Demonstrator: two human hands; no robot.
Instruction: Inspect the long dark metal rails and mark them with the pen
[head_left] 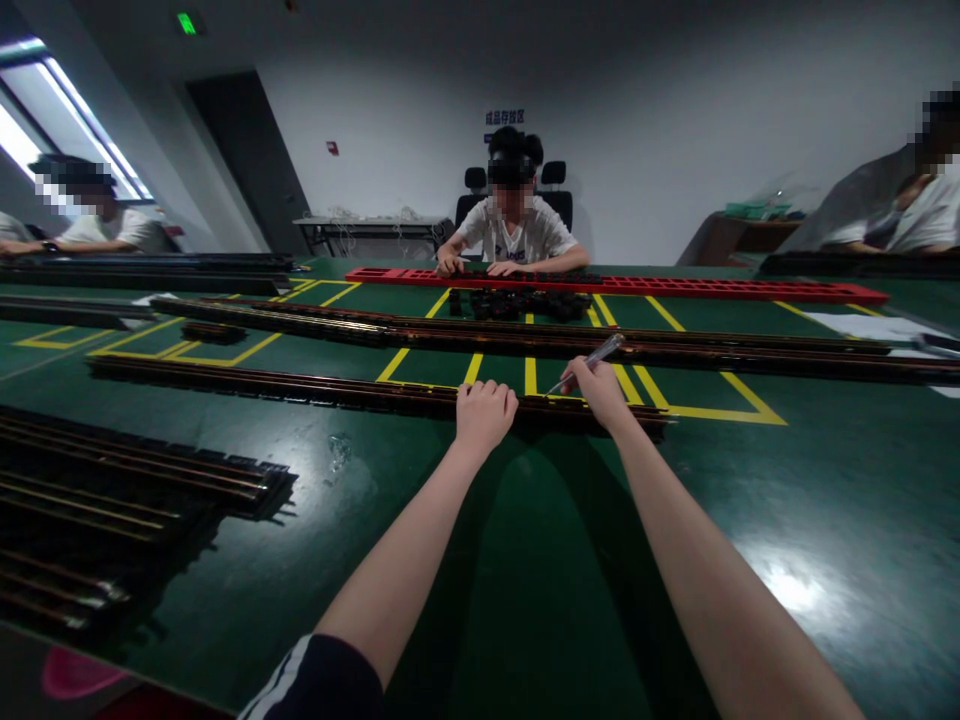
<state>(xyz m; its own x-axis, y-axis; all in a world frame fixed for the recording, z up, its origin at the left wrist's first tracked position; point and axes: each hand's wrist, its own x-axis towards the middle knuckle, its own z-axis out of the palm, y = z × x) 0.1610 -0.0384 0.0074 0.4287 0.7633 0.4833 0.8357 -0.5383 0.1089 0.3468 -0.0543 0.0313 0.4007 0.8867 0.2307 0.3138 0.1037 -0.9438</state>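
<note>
A long dark rail with copper-coloured strips (300,385) lies across the green table in front of me. My left hand (486,412) is closed over the rail near its middle, fingers wrapped on its top. My right hand (596,385) holds a silver pen-like tool (602,350), its thin tip pointing down and left to the rail, just right of my left hand. Whether the tip touches the rail is too small to tell. The right wrist is over the rail's right part.
More long dark rails (735,350) lie beyond, and a stack of rails (135,470) is at the left. Across the table a person works at a red tray (750,288) beside black parts (517,303). Papers (874,326) lie at the right.
</note>
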